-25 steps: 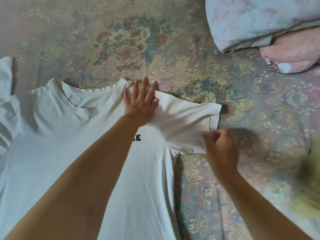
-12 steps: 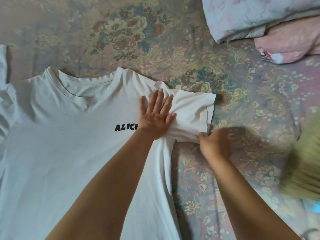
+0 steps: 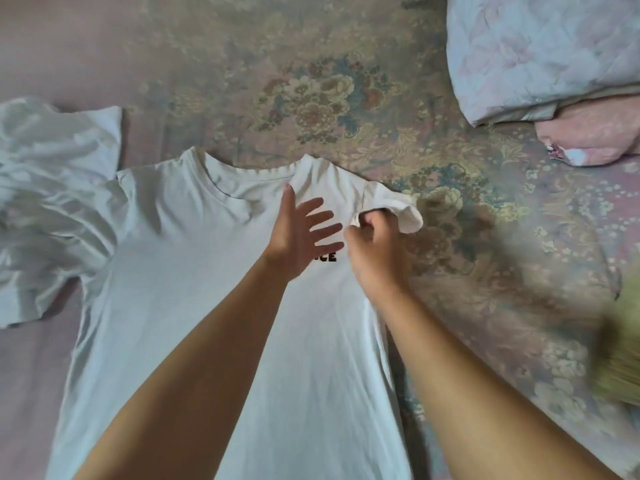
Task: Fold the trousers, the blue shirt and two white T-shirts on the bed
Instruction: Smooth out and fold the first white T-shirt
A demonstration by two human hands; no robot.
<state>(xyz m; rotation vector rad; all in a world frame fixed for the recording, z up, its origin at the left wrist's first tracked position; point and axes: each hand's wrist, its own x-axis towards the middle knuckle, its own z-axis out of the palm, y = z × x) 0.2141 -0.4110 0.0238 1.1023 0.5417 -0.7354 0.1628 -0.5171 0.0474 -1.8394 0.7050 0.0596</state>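
Note:
A white T-shirt (image 3: 194,306) with black lettering lies face up on the floral bed cover (image 3: 346,81), collar at the far side. My left hand (image 3: 298,233) hovers or rests with spread fingers on the chest, covering part of the lettering. My right hand (image 3: 374,244) grips the shirt's right sleeve (image 3: 408,216) and holds it lifted and turned in over the shoulder. A second white garment (image 3: 45,188) lies crumpled at the left, touching the shirt's other sleeve. Neither trousers nor a blue shirt can be seen.
A pale quilted blanket (image 3: 540,53) is folded at the far right, with a pink pillow (image 3: 595,136) under its edge. A blurred yellow-green thing (image 3: 620,358) intrudes at the right edge. Bare bed cover stretches to the right of the shirt.
My right hand has pulled the right sleeve from flat on the bed inward over the shoulder. My left hand has lifted off the sleeve seam and shifted left with fingers spread.

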